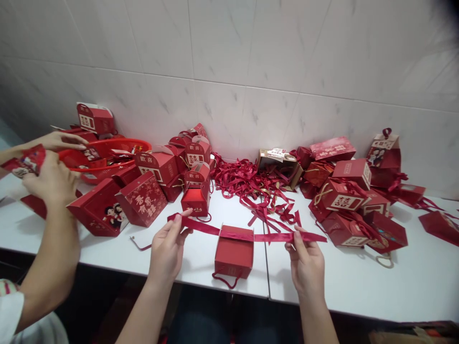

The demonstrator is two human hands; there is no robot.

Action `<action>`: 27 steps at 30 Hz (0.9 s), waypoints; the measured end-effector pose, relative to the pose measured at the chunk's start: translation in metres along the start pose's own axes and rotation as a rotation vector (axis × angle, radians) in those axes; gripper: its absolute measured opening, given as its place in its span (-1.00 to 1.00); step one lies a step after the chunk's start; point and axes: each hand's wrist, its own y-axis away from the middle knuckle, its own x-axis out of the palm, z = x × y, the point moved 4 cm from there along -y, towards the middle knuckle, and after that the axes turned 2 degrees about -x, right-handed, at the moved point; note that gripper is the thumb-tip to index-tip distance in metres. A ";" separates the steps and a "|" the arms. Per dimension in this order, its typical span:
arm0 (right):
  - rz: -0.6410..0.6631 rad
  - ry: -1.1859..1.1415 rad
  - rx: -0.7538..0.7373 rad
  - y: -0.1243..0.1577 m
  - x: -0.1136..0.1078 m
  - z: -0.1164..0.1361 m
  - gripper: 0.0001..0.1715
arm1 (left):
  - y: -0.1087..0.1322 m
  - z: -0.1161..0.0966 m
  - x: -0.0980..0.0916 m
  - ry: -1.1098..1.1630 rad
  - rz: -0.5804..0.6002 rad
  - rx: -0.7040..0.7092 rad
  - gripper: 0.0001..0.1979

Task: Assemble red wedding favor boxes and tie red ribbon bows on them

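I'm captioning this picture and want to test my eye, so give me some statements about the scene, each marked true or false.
1. The left hand and right hand grip a ribbon on opposite sides of a red box. True.
2. A cord loop shows on the far side of that box. False: the cord loop is on the near side.
3. Another person's hand holds a red packet. True.
4. The heap of loose ribbons is inside the red basin. False: the heap lies on the white table, right of the red basin.

Crimson ribbon [274, 237], red box [234, 253], white table [358, 286], grey-veined pale wall [229, 52]
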 end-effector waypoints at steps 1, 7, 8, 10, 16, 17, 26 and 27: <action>0.013 0.035 -0.046 -0.002 0.003 0.005 -0.65 | -0.001 -0.006 0.002 -0.038 -0.011 0.070 -0.71; 0.097 0.229 -0.301 -0.009 0.032 0.036 -0.61 | -0.005 -0.037 0.022 -0.254 0.024 0.370 -0.78; 0.110 0.223 -0.333 -0.009 0.038 0.041 -0.63 | -0.005 -0.040 0.027 -0.263 0.050 0.381 -0.79; 0.147 0.206 -0.390 -0.007 0.053 0.052 -0.70 | -0.005 -0.046 0.037 -0.252 0.106 0.384 -0.80; 0.318 0.276 -0.515 0.001 0.099 0.076 -0.77 | -0.003 -0.059 0.072 -0.211 0.240 0.383 -0.82; 0.338 0.292 -0.532 0.002 0.104 0.078 -0.78 | -0.003 -0.060 0.076 -0.200 0.249 0.381 -0.82; 0.486 0.394 -0.629 0.005 0.121 0.090 -0.72 | 0.003 -0.058 0.093 -0.146 0.330 0.292 -0.78; 0.491 0.395 -0.630 0.005 0.122 0.091 -0.73 | 0.004 -0.058 0.094 -0.150 0.339 0.295 -0.77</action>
